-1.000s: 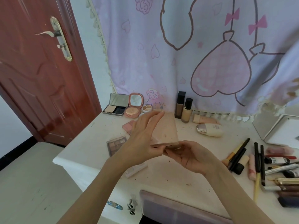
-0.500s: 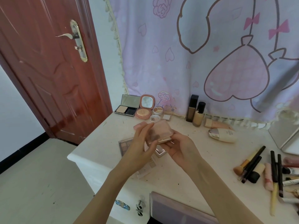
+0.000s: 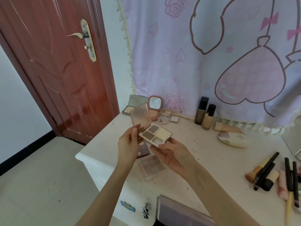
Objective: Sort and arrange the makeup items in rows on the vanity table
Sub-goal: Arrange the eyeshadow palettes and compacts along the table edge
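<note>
Palette point(image 3: 154, 133): open, frame centre, long axis toward upper left.
Right hand point(image 3: 175, 154): cradled base (nearer).
Left hand point(image 3: 128, 145): pinched lid edge.

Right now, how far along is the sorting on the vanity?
Partly done. Open compacts stand along the back with the foundation bottles, and brushes and pencils lie grouped at the right. In hand: an opened four-pan palette, held by the left hand and right hand. Left: the loose eyeshadow palette below.

Both hands, left point(image 3: 128, 144) and right point(image 3: 174, 154), hold an open palette point(image 3: 154, 133) above the table point(image 3: 211, 160); brushes point(image 3: 263, 173) lie right of it.
</note>
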`<state>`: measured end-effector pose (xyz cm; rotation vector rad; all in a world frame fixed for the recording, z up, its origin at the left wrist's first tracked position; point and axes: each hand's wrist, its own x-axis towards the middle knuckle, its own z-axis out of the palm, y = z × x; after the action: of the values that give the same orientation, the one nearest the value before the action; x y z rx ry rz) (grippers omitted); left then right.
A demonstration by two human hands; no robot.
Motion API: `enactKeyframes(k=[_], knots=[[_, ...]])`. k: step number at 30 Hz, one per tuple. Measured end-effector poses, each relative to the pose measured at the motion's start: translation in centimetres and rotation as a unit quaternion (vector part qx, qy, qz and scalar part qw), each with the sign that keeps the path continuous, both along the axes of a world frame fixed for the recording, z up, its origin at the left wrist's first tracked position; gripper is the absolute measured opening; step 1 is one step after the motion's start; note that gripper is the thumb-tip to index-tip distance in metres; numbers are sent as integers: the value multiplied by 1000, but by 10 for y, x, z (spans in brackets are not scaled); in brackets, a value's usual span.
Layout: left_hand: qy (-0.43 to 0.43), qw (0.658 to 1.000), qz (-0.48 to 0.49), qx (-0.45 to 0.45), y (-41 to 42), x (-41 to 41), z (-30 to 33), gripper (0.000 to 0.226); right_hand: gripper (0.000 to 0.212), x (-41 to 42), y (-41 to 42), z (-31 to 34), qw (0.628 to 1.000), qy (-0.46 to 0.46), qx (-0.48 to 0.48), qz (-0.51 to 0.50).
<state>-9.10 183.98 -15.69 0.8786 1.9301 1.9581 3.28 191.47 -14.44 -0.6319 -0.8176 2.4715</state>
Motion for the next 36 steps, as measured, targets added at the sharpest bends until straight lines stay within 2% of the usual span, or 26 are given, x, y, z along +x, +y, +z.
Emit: enactKeyframes(k=[2,5,9,13,15,17,19,21,23,25,29,32,36], knots=[[-118,992,-11,35,2,-4,2,25,37,-4,-1,-2,999,-21,27,9],[-190,981,-32,14,1,-16,6,27,23,-8,8,1,995,-72,70,-3],[-212,971,-94,-56,-4,-39,16,28,16,-21,27,17,962,-163,219,23],[-207,965,-124,-99,-6,-64,25,28,15,-52,43,27,904,-226,362,29],[-211,963,-121,-114,-5,-76,27,26,13,-67,49,27,890,-230,392,36],[-206,962,-118,-132,-5,-89,28,25,6,-82,53,24,893,-226,386,57],[-199,963,-112,-141,-4,-100,29,27,11,-97,58,20,897,-222,376,68],[-169,970,-81,-156,-2,-109,28,32,17,-112,64,13,902,-221,367,56],[-71,975,-30,-209,-1,-117,22,42,20,-125,71,6,901,-231,367,29],[27,959,-3,-283,-2,-122,14,65,22,-137,78,0,899,-240,365,7],[51,941,-47,-330,0,-123,-8,105,14,-161,91,-7,901,-248,356,-2],[112,926,-7,-360,5,-124,-25,113,7,-175,95,-11,888,-265,374,11],[157,918,56,-359,9,-129,-39,112,11,-186,98,-14,869,-275,410,23]])
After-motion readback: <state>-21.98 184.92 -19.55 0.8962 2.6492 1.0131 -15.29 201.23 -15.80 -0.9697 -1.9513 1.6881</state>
